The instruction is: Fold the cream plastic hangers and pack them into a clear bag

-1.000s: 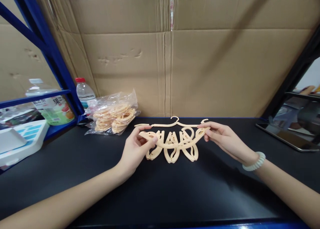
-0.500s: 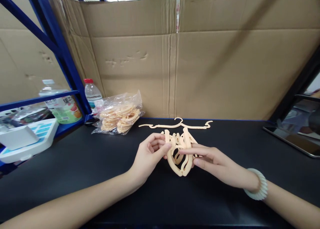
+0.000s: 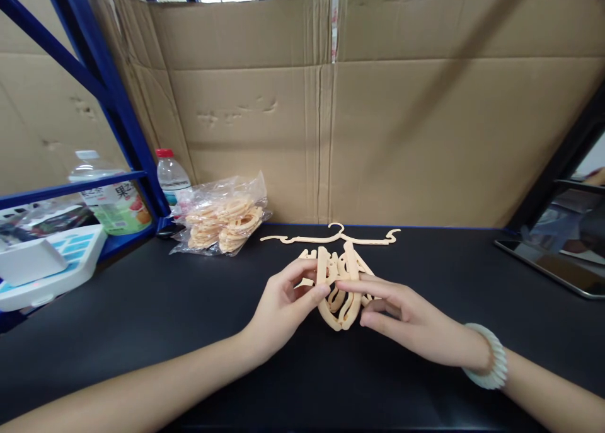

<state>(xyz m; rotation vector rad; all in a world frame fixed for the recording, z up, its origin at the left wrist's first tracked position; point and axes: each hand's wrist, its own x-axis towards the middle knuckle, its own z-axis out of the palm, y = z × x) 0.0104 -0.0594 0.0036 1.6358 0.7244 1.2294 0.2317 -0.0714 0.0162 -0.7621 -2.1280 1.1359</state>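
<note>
Both hands, left hand (image 3: 288,297) and right hand (image 3: 397,313), pinching folded hanger (image 3: 338,285) just above bench (image 3: 142,313), centre. Best to squeeze evenly, keep segments aligned, fingertips clear of hinges.

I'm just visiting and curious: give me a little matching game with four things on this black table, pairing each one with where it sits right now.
Things:
1. folded hanger
2. flat hanger
3. bag of hangers
4. tablet

Places:
A. at the far right edge of the table
B. pinched between the left hand and the right hand
C. lying spread open by the cardboard wall, beyond the hands
D. far left of the hands, beside the red-capped bottle

Pairs: 1-B, 2-C, 3-D, 4-A
</note>
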